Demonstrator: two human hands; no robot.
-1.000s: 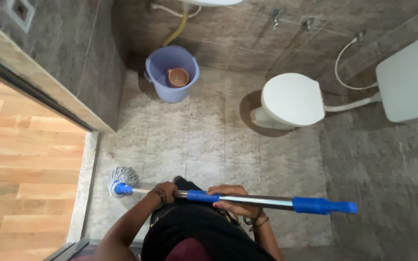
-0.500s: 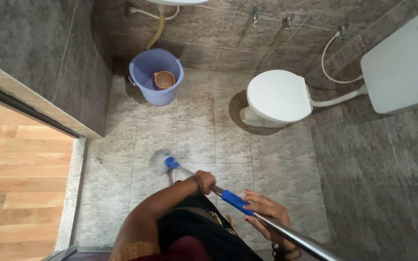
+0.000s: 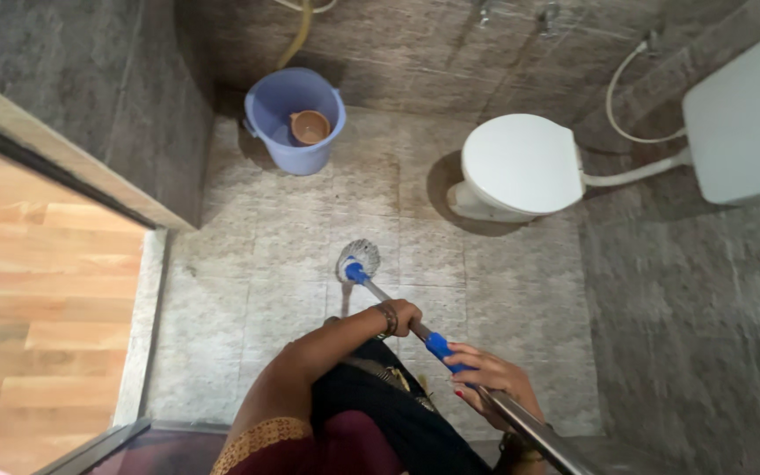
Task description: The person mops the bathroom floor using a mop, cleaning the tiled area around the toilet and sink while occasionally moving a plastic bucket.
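Grey-white string head of a steel-shafted mop with blue plastic fittings (image 3: 359,259) rests on the beige tiled bathroom floor (image 3: 248,290), mid-room, well short of the white closed-lid toilet (image 3: 519,163). Left hand (image 3: 400,315) is closed round the shaft low down; right hand (image 3: 490,374) wraps loosely just behind the blue sleeve, fingers partly curled. Judged step: a scrubbing stroke over the floor. Lavender plastic bucket (image 3: 288,145) holding a brown mug (image 3: 310,126) stands by the far wall. A further stroke would call for steady downward pressure.
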